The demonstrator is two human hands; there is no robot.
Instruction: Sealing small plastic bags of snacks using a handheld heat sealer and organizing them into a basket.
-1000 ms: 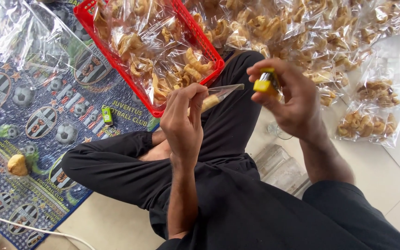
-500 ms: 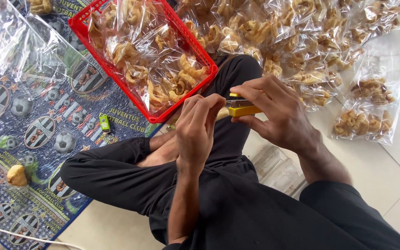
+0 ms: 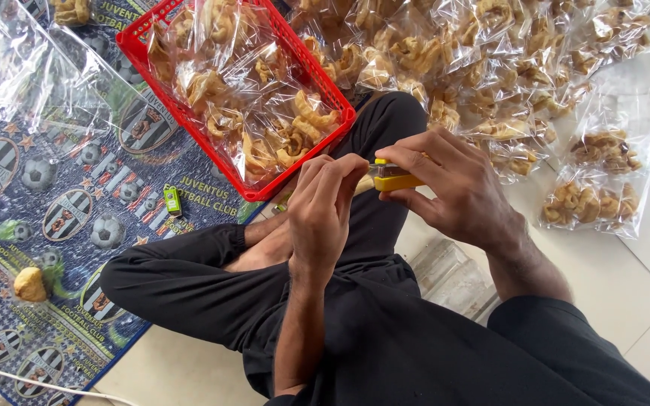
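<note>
We hold a small yellow stapler (image 3: 394,179) in our right hand (image 3: 457,188), thumb beneath and fingers curled over the top, pinching it shut-wise. Our left hand (image 3: 323,214) meets it from the other side, fingertips pressed together at the stapler's mouth; whatever sits between them is hidden, so we cannot tell if a bag edge is there. We judge the step to be closing something at the stapler. The next move seems to call for a firm squeeze with the left fingers steady. Just beyond the left hand sits a red basket (image 3: 304,62) of filled snack bags. Beyond the right hand lie more bags (image 3: 596,188) on the floor. Left of our knee a small green box (image 3: 172,201) rests on the mat (image 3: 54,225).
</note>
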